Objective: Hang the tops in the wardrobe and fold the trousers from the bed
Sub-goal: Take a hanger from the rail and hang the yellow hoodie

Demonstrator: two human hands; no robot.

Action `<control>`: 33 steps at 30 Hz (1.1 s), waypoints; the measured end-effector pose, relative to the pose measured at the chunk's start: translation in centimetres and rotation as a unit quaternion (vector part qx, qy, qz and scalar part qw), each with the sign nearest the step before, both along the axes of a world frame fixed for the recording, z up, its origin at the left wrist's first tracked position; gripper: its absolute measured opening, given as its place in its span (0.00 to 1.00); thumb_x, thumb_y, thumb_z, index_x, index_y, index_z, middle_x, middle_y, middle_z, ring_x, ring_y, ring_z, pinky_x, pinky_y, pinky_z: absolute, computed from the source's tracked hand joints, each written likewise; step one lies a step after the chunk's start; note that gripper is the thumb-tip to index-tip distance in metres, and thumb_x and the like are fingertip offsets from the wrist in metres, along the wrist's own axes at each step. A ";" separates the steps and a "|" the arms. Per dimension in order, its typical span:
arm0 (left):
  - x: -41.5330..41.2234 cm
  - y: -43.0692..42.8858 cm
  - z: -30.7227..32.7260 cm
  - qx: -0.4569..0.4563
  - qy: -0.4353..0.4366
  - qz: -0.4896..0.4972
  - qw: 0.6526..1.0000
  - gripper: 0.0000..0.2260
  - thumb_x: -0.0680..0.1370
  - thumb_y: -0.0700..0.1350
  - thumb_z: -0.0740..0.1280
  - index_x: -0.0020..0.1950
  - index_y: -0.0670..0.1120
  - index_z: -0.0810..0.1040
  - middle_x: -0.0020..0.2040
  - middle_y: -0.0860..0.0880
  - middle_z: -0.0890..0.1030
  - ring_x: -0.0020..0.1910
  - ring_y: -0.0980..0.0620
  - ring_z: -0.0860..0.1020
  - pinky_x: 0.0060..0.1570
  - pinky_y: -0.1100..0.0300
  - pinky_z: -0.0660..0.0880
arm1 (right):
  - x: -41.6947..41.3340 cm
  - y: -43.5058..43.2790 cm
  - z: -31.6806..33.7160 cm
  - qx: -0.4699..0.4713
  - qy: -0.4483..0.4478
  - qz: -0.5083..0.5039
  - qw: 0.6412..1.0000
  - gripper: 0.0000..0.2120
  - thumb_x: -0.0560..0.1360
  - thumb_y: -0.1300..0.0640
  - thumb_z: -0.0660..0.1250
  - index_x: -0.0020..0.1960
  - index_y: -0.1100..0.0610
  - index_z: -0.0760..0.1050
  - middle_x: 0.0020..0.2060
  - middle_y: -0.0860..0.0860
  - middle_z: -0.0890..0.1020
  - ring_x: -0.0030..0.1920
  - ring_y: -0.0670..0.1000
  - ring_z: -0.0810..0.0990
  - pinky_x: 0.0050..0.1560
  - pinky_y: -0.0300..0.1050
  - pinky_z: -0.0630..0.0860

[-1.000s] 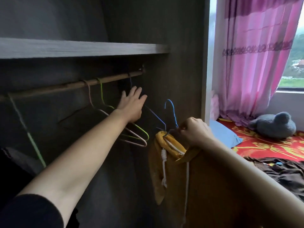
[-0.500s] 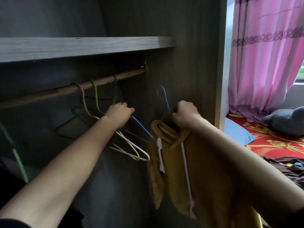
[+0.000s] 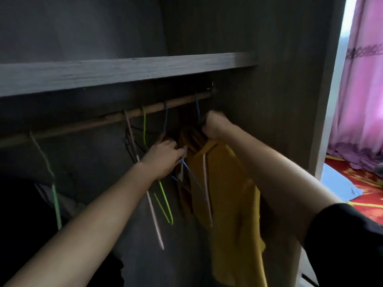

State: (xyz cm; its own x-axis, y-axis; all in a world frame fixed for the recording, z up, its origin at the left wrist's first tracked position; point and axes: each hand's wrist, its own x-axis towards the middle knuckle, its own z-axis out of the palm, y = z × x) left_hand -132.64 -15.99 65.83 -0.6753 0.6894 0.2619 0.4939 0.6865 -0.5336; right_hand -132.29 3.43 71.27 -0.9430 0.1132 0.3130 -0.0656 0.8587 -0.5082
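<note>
1. since half a second ago: the right hand (image 3: 215, 126) has risen from mid frame to just under the rail (image 3: 83, 126), upper centre. the hook of the blue hanger (image 3: 198, 110), then free in the air, now reaches the right end of the rail.
2. right hand: fingers clenched round the neck of that hanger, below the hook.
3. yellow hoodie (image 3: 228, 193): hangs from the blue hanger inside the wardrobe (image 3: 269, 100), centre to lower right of frame. white drawstring (image 3: 205, 183) trails down its front.
4. left hand (image 3: 163, 157): centre of frame, just left of the hoodie, fingers curled round the wire of a dark blue hanger (image 3: 165, 117); a blue wire leaves the fist toward the hoodie.
5. pink hanger (image 3: 153, 214) and green hanger (image 3: 163, 199): on the rail left of the hoodie, bare, swung aslant.
6. pale green hanger (image 3: 53, 183): on the rail, far left.
7. shelf (image 3: 124, 69) above the rail; pink curtain (image 3: 362, 100) and red bed cover (image 3: 362, 189) at the right edge.
</note>
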 end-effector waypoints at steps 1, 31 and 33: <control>-0.1 -0.2 -0.1 0.010 0.000 -0.008 1.000 0.13 0.82 0.51 0.58 0.64 0.51 0.73 0.58 0.44 0.76 0.66 0.43 0.72 0.70 0.48 0.60 | -0.5 -0.3 -1.0 0.015 -0.015 -0.003 1.000 0.10 0.80 0.59 0.63 0.59 0.60 0.77 0.51 0.56 0.80 0.54 0.57 0.81 0.50 0.48 0.79; 22.9 1.7 -11.1 0.404 0.023 -0.091 0.910 0.29 0.81 0.58 0.54 0.79 0.47 0.58 0.80 0.40 0.53 0.79 0.41 0.50 0.74 0.36 0.50 | 34.1 3.2 -21.9 0.293 0.081 -0.233 0.924 0.35 0.80 0.32 0.48 0.81 0.49 0.50 0.80 0.57 0.40 0.80 0.59 0.42 0.77 0.63 0.49; 25.4 3.5 -13.6 0.392 -0.015 -0.095 0.915 0.30 0.81 0.60 0.51 0.80 0.48 0.55 0.80 0.41 0.52 0.79 0.41 0.49 0.73 0.35 0.49 | 38.7 4.7 -23.5 0.305 0.050 -0.254 0.916 0.37 0.79 0.31 0.48 0.81 0.49 0.49 0.80 0.58 0.40 0.80 0.59 0.41 0.77 0.63 0.48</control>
State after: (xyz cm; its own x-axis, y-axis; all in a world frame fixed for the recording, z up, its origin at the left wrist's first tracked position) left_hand -107.20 -12.44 52.25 -0.5772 0.4029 0.7103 0.6507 0.7524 0.1020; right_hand -93.58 8.09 47.76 -0.7799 0.3047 0.5467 0.4013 0.9138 0.0632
